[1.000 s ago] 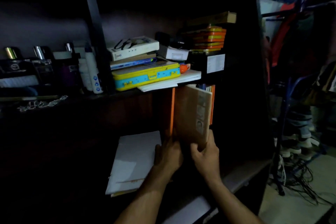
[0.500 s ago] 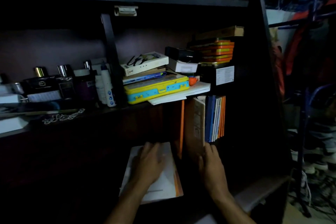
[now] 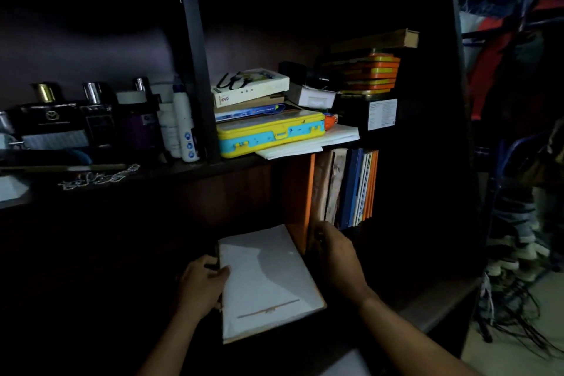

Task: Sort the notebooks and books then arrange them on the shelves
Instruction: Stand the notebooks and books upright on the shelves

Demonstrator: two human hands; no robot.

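- One white notebook (image 3: pixel 268 281) lay flat on the lower shelf (image 3: pixel 433 308), long axis running front to back, tilted slightly left.
- Left hand (image 3: pixel 200 287) gripped its left edge, thumb on the cover.
- Right hand (image 3: pixel 338 256), fingers curled, touched the brown book (image 3: pixel 320 189) in the upright row (image 3: pixel 351 186), roughly eight volumes.
- A yellow case (image 3: pixel 271 134) sat on the shelf above.

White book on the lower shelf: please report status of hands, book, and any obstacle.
Left hand grips left edge of white book, lying flat. Right hand rests against upright books, grip unclear. Nothing seen blocking.
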